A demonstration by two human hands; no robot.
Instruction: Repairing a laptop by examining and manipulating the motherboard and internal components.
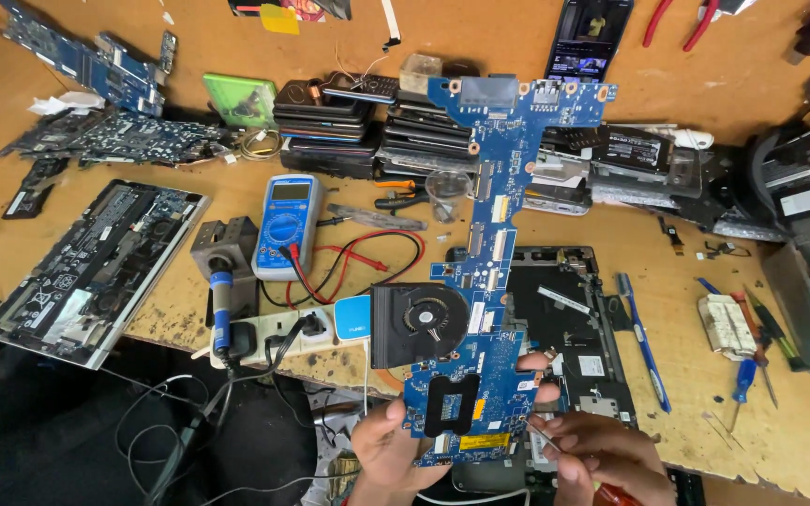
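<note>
left hand (pixel 388 448) at 7 o'clock of the frame, fingers curled shut round the lower left edge of the blue laptop motherboard (pixel 489 253), thumb on its face beside the black socket frame (pixel 450 405). right hand (pixel 602 454) at 5 o'clock, closed on a thin metal tool (pixel 555 442) with a red handle, tip touching the board's lower right edge; one finger also pinches that edge. board is lifted and tilted, long axis running 12 to 6, held over the open laptop base (pixel 564 319) on the worktop (pixel 686 394). black fan (pixel 419 323) is fixed at the board's 9 o'clock side.

judgement: the step looks like working at a small fitting near the board's bottom edge. keep the left grip on the bare edge, off the components and fan blades; keep the board steady, tip low and flat so it can't slip across the traces. multimeter (pixel 288 223) and soldering iron (pixel 222 309) sit at 9 o'clock, blue pen (pixel 642 342) and screwdrivers (pixel 752 365) at 3 o'clock, all well apart.
</note>
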